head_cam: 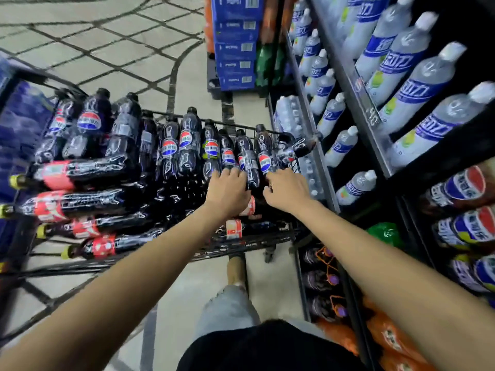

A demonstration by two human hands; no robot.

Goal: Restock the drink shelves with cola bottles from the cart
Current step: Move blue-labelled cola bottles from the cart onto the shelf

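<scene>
Though grip unclear, hands point(227, 190) point(288, 190) on bottles point(250, 167)

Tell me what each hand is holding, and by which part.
Cannot be told for sure: the left hand and right hand each lay fingers over the bottom ends of Pepsi bottles in the cart.

Shop aisle, stocked drink shelves point(375, 108), loaded cart point(249, 245), stacked cartons point(235, 44)

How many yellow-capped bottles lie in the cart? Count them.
4, all lying sideways at the cart's left end: top bottle, second, third, lowest. A red-label bottle and another near the left hand have hidden caps.
</scene>
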